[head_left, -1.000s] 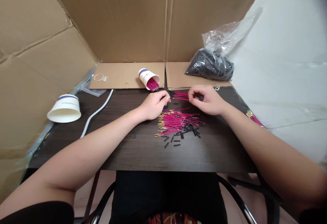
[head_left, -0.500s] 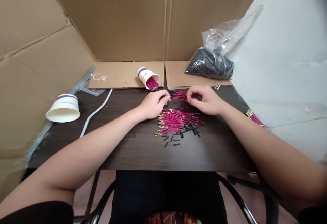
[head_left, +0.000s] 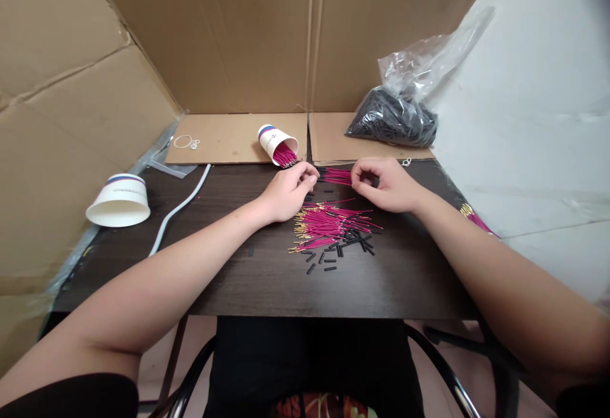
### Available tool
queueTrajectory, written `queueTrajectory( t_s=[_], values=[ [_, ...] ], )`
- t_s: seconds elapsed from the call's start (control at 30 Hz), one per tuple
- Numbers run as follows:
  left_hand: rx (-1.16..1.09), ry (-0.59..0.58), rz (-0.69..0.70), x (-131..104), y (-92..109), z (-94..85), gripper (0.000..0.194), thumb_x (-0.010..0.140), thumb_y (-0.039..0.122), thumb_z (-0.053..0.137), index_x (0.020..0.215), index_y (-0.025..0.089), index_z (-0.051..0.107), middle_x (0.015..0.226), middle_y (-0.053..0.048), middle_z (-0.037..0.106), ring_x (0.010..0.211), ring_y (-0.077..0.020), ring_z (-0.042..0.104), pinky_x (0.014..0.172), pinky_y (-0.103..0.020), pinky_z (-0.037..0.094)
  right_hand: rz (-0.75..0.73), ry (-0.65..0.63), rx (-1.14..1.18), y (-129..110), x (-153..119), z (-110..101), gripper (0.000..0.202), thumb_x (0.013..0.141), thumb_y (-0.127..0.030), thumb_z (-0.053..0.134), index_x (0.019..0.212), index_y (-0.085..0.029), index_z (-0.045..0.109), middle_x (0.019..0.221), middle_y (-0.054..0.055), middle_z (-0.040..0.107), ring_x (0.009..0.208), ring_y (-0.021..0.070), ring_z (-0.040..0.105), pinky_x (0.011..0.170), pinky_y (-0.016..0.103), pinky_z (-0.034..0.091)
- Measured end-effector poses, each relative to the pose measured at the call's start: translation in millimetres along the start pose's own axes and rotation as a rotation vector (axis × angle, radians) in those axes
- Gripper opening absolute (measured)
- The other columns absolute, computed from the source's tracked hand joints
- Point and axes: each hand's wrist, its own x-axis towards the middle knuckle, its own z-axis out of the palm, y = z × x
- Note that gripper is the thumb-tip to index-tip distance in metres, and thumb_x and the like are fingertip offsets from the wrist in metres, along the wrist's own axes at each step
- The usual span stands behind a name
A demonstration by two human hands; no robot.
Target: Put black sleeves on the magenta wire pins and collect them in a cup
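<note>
A bundle of magenta wires (head_left: pixel 336 176) with black ends lies across the space between my two hands. My left hand (head_left: pixel 290 190) has its fingers pressed together at the bundle's black-tipped end. At the other end my right hand (head_left: pixel 385 184) pinches the wires between thumb and fingers. Below them is a loose pile of magenta wires (head_left: pixel 324 224) with gold tips. Several short black tubes (head_left: pixel 357 240) are scattered at the pile's lower right. Just behind my left hand, a tipped paper cup (head_left: pixel 271 138) holds more magenta wires.
A wide paper cup (head_left: pixel 119 201) and a pale cable (head_left: pixel 178 208) are at the left. A clear bag of black tubes (head_left: pixel 391 116) rests on cardboard (head_left: pixel 223 138) at the back right. More wires (head_left: pixel 476 218) lie by the right edge.
My hands have hardly moved. The fingers of my left hand have shifted slightly at the bundle's end, and the view has moved a little.
</note>
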Motion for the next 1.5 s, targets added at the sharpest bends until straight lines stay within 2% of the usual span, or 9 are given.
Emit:
queueTrajectory(
  t_s=[0.1,0.27,0.5,0.67,0.8,0.93,1.03,1.2,1.5],
  values=[
    [-0.012,0.024,-0.007,0,-2,0.6,0.015,0.109,0.026,0.060,0.121,0.019,0.066,0.106,-0.009,0.076,0.094,-0.0226,0.071,0.090,-0.041,0.056,-0.051,0.006,-0.107,6,1,-4,0.008,0.089,-0.027,0.072,0.086,-0.021,0.069,0.086,0.005,0.070,0.075,0.0190,0.056,0.075,0.036,0.044],
    [0.016,0.019,-0.017,0,-3,2.5,0.014,0.105,0.022,0.064,0.119,0.020,0.065,0.104,-0.008,0.075,0.087,-0.0205,0.066,0.085,-0.040,0.056,-0.059,0.016,-0.187,15,2,-7,0.007,0.093,-0.027,0.072,0.090,-0.022,0.068,0.092,0.007,0.071,0.083,0.0229,0.059,0.081,0.039,0.044],
    [0.020,-0.005,-0.039,-2,1,3.0,0.018,0.097,0.023,0.073,0.113,0.021,0.067,0.099,-0.007,0.075,0.078,-0.0185,0.062,0.073,-0.038,0.052,-0.063,0.051,-0.176,18,3,-2,0.007,0.097,-0.027,0.071,0.093,-0.022,0.069,0.095,0.008,0.071,0.084,0.0238,0.059,0.083,0.040,0.046],
    [0.142,-0.030,0.031,-2,2,-0.9,0.024,0.082,0.009,0.070,0.103,0.020,0.069,0.104,-0.008,0.075,0.083,-0.0203,0.063,0.081,-0.040,0.055,-0.074,0.071,-0.184,10,3,1,0.007,0.098,-0.028,0.071,0.096,-0.022,0.068,0.096,0.009,0.071,0.085,0.0241,0.060,0.083,0.040,0.046],
    [0.198,-0.036,0.083,-2,1,-2.2,0.018,0.085,0.013,0.070,0.101,0.021,0.068,0.106,-0.008,0.074,0.091,-0.0230,0.066,0.091,-0.043,0.058,-0.088,-0.018,-0.157,-7,0,1,0.009,0.097,-0.028,0.073,0.096,-0.022,0.066,0.094,0.007,0.071,0.085,0.0228,0.061,0.082,0.038,0.046],
    [0.218,-0.047,0.104,-3,1,-2.8,0.014,0.088,0.013,0.069,0.100,0.020,0.069,0.105,-0.008,0.071,0.092,-0.0230,0.066,0.091,-0.043,0.058,-0.137,-0.139,-0.101,-21,-2,4,0.008,0.100,-0.026,0.072,0.097,-0.021,0.067,0.096,0.006,0.071,0.086,0.0214,0.062,0.083,0.037,0.047],
    [0.242,-0.064,0.136,-4,1,-4.6,0.010,0.091,0.014,0.069,0.099,0.020,0.067,0.104,-0.007,0.069,0.092,-0.0233,0.065,0.091,-0.042,0.057,-0.167,-0.198,-0.099,-22,-2,7,0.008,0.105,-0.026,0.069,0.100,-0.020,0.068,0.102,0.008,0.071,0.092,0.0225,0.063,0.086,0.038,0.048],
    [0.282,-0.102,0.182,-4,1,-6.8,0.010,0.096,0.015,0.068,0.091,0.021,0.062,0.100,-0.007,0.067,0.092,-0.0229,0.064,0.090,-0.041,0.055,-0.163,-0.227,-0.142,-17,0,11,0.012,0.110,-0.027,0.065,0.101,-0.020,0.068,0.106,0.010,0.071,0.101,0.0261,0.062,0.094,0.041,0.049],
    [0.291,-0.100,0.169,-4,1,-4.7,0.010,0.103,0.021,0.070,0.093,0.019,0.069,0.098,-0.007,0.069,0.088,-0.0218,0.064,0.089,-0.041,0.056,-0.155,-0.240,-0.284,-22,-3,14,0.014,0.112,-0.022,0.055,0.100,-0.020,0.063,0.108,0.014,0.071,0.105,0.0299,0.055,0.098,0.046,0.047]
  ],
)
